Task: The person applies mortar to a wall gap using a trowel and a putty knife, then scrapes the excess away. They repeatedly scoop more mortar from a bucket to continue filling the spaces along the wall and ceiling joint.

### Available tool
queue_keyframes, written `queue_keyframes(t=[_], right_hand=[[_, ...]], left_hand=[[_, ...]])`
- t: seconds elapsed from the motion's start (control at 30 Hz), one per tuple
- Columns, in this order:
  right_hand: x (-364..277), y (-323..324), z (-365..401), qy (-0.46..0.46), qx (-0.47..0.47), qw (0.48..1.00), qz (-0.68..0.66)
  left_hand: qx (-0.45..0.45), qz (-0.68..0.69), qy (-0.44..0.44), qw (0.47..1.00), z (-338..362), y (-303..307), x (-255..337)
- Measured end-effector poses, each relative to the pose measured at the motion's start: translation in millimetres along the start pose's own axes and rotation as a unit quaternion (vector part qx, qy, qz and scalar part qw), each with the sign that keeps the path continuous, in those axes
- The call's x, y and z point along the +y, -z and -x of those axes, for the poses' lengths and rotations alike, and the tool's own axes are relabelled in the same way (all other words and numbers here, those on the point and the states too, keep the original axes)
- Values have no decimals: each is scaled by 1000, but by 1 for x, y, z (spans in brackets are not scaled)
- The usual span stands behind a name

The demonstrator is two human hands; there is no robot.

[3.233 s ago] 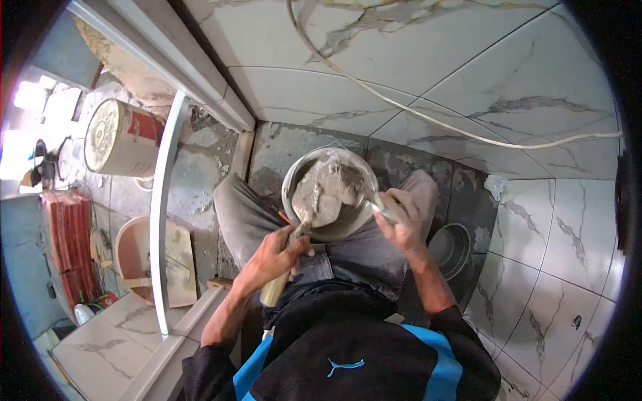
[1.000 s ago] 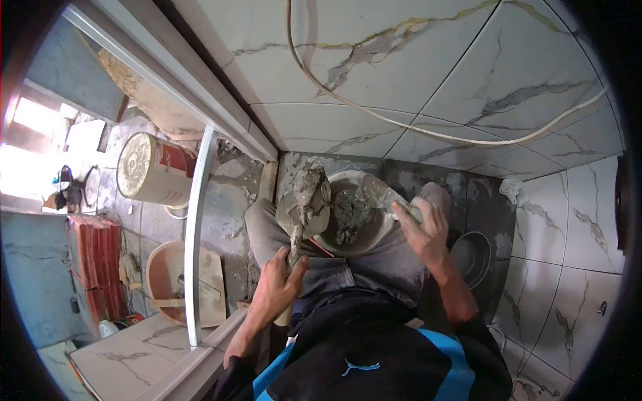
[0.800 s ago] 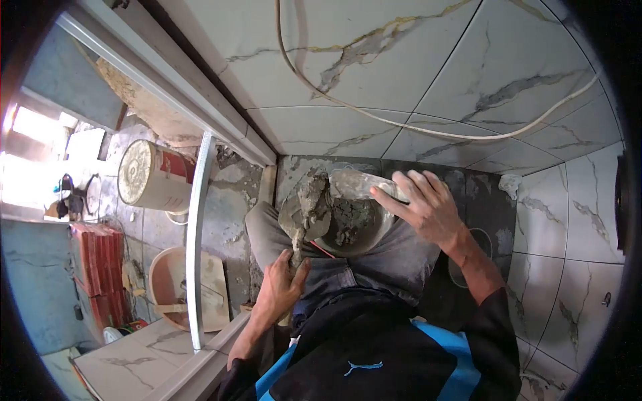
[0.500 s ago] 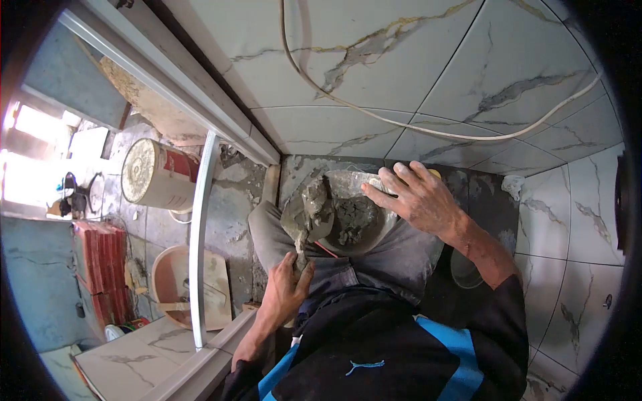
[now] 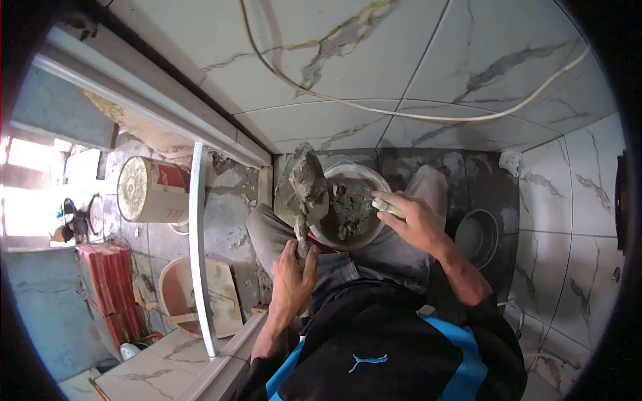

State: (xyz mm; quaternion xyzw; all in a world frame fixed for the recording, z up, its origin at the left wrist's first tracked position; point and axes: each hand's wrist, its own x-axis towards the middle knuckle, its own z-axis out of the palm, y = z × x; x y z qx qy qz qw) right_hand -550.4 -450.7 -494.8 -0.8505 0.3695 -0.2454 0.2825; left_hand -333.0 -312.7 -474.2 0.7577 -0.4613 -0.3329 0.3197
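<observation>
My left hand [image 5: 294, 277] is closed round the handle of a trowel [image 5: 284, 197]. A lump of grey mortar [image 5: 307, 177] lies on its blade, which is over the left side of the bucket. Between my knees stands a round bucket [image 5: 380, 235] with lumpy wet mortar [image 5: 348, 207] in it. My right hand [image 5: 418, 227] grips a small pale-handled tool [image 5: 390, 207] above the bucket's right rim. The working end of this tool cannot be made out.
A marbled tile wall [image 5: 334, 73] with a hanging cable [image 5: 374, 108] rises in front. A round basin [image 5: 476, 237] sits to the right. Beyond a white frame post [image 5: 202, 254] on the left are a large pail [image 5: 150, 190], a cut-open tub [image 5: 200, 294] and red stacked pieces [image 5: 110, 287].
My right hand has come down and nearer with the small tool, from the bucket's far rim to its right side. The loaded trowel has shifted slightly left and away from me.
</observation>
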Motion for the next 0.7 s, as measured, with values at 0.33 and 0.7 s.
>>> queue_keyframes(t=[0.33, 0.7], right_hand=[[26, -18, 18, -280, -138, 759, -571], [-2, -91, -15, -317, -49, 684, -655]], left_hand=[[-39, 93, 94, 990, -11, 2, 8], [212, 295, 5, 932, -13, 30, -3]])
